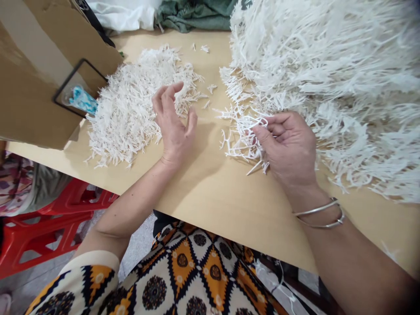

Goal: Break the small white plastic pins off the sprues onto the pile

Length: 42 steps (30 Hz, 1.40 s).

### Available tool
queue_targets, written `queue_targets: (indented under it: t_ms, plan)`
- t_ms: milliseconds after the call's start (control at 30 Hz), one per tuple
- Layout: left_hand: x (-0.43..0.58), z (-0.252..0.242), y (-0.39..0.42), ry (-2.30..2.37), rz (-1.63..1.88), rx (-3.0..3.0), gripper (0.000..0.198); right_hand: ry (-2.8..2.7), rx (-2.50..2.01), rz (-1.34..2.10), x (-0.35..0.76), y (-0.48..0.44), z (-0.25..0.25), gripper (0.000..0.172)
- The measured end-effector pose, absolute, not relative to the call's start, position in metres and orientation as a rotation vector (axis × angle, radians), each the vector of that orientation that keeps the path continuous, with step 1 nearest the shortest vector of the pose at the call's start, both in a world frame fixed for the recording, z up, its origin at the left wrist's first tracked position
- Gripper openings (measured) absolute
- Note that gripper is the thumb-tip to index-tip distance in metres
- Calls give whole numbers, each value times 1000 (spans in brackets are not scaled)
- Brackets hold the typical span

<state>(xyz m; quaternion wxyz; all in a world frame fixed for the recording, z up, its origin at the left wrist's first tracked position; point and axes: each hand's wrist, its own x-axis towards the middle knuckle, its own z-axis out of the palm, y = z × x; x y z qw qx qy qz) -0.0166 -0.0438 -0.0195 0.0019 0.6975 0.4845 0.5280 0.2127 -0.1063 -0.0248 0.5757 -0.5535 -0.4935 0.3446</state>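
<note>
My right hand (288, 144) pinches a tangle of thin white branching plastic pieces (243, 135) above the table, at the edge of a big white heap (328, 74) on the right. To its left, my left hand (173, 122) is raised with its fingers apart and slightly curled, holding nothing. It hovers at the right side of a smaller pile of short white branching pieces (131, 105). A few loose bits (211, 88) lie on the table between the two piles.
A cardboard box (36, 74) stands at the left of the table (210, 197), with a black wire frame and a blue-and-white item in a clear cup (82, 99) at its side. White and green cloths (197, 13) lie at the back. Red stools (39, 236) are at the lower left.
</note>
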Motion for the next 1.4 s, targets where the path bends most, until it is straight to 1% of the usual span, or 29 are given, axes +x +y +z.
queue_targets:
  t_ms: [67,133,167,267,367,433,567,800,967,1100,1167,1233,1300,1400]
  plan:
    - [-12,-15,-50,1479,1584,2245,37,-1137,-1277,826,214,-106,-26,21]
    - [-5,-10,-60,1393,1384,2304,30,-1119,-1238,849,214,-106,-28,21]
    - [0,-8,-66,1352,1259,2325,29,-1112,-1208,871,214,-106,-29,22]
    - [10,-4,-77,1231,1003,2318,36,-1111,-1098,962,211,-107,-29,25]
    - [13,-6,-77,1146,920,2274,48,-1156,-1097,1013,207,-109,-26,28]
    - [13,-9,-74,1132,930,2272,49,-1201,-1152,999,206,-110,-25,29]
    - [12,-14,-71,1111,995,2275,45,-1246,-1185,960,206,-111,-26,25]
    - [14,-12,-75,1063,991,2352,32,-1254,-1230,919,208,-110,-29,20]
    - [18,-10,-81,1076,968,2534,34,-1262,-1261,854,211,-105,-32,20]
    - [12,0,-83,1249,1246,2429,37,-1203,-1307,613,232,-94,-41,19]
    - [4,-1,-75,1377,1393,2283,35,-1187,-1301,600,241,-91,-44,19]
    - [-5,-7,-62,1457,1482,2150,29,-1200,-1287,653,243,-90,-45,22]
    - [-13,-17,-49,1545,1511,2072,24,-1209,-1261,728,237,-93,-44,26]
    - [-19,-24,-41,1603,1429,2110,27,-1186,-1206,763,226,-98,-40,30]
